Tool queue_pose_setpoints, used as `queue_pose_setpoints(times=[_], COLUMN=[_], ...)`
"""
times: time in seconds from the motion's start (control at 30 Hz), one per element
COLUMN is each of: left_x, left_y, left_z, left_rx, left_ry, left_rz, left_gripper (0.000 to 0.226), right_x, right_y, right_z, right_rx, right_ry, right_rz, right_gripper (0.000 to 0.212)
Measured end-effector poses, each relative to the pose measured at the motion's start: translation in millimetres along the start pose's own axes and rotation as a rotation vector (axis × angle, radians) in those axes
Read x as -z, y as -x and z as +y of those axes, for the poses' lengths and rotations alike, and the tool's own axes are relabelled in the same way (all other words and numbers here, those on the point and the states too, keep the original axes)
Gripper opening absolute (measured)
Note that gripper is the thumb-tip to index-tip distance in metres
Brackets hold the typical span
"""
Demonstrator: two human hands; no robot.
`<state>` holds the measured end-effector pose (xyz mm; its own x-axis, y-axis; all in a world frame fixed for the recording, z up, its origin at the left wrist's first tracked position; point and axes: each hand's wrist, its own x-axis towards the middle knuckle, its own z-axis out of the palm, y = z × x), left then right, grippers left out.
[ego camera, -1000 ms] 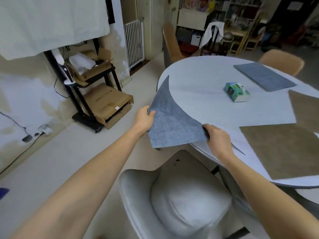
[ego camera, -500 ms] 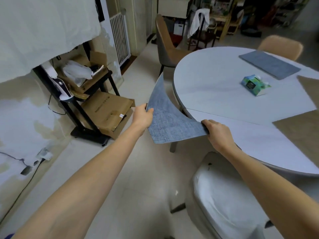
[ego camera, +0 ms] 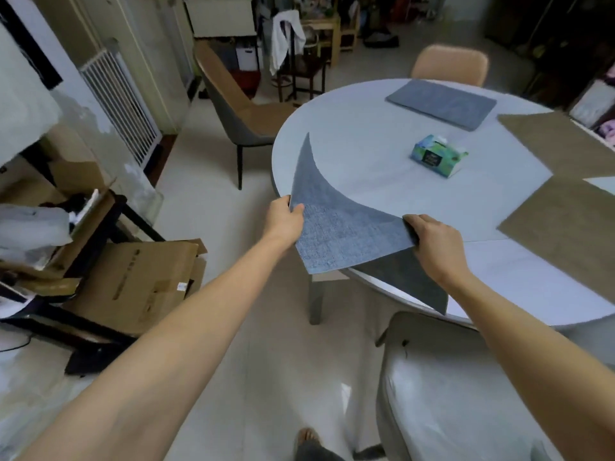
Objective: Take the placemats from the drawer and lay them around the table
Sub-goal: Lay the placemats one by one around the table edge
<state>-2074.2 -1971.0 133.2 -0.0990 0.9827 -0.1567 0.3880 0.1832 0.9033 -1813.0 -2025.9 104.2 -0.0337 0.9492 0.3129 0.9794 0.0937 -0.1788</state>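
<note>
A: Holding the blue placemat (ego camera: 336, 224) by two corners, one in each of the hands. Why so?

B: It is limp fabric. The left hand (ego camera: 284, 221) pinches the near left corner with the thumb on top, and the right hand (ego camera: 432, 242) grips the near right edge, fingers curled over it. Held like that, the mat stays spread; I judge it would fold on itself from a single grip.

A: Where is it, then?

B: In the air over the near left rim of the round bench (ego camera: 359, 144). Its far corner curls upward and the lower right part sags just over the rim. I cannot tell whether that part touches the top.

A: And the other mats?

B: A second blue mat (ego camera: 441, 103) lies flat at the far side, before the tan chair (ego camera: 449, 64). Two brown mats (ego camera: 562, 221) lie at the right. A tissue box (ego camera: 437, 156) sits near the middle, apart from all of them.

A: So this one goes on the left?

B: I think so. That side of the bench is bare, and the brown chair (ego camera: 239, 108) stands by it. The white chair (ego camera: 466, 394) below the right arm sits close to the rim, so the person reaches past it.
</note>
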Motion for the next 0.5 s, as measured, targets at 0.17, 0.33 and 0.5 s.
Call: queue_pose_setpoints(times=[0.17, 0.33, 0.5], left_x=[-40, -86, -125], left_y=[-68, -122, -157], left_z=[19, 43, 78], left_rx=[-0.102, -0.243, -0.365], left_ry=[-0.064, -0.147, -0.242], left_rz=[-0.174, -0.384, -0.516], left_gripper=[0.023, 0.026, 0.027], right_x=[3, 10, 11], right_y=[-21, -37, -42], right_z=[21, 40, 49], right_rx=[-0.194, -0.496, -0.668], right_ry=[-0.025, 0.103, 0.173], right_rz=[0.026, 0.005, -0.039], right_gripper=[0.033, 0.03, 0.009])
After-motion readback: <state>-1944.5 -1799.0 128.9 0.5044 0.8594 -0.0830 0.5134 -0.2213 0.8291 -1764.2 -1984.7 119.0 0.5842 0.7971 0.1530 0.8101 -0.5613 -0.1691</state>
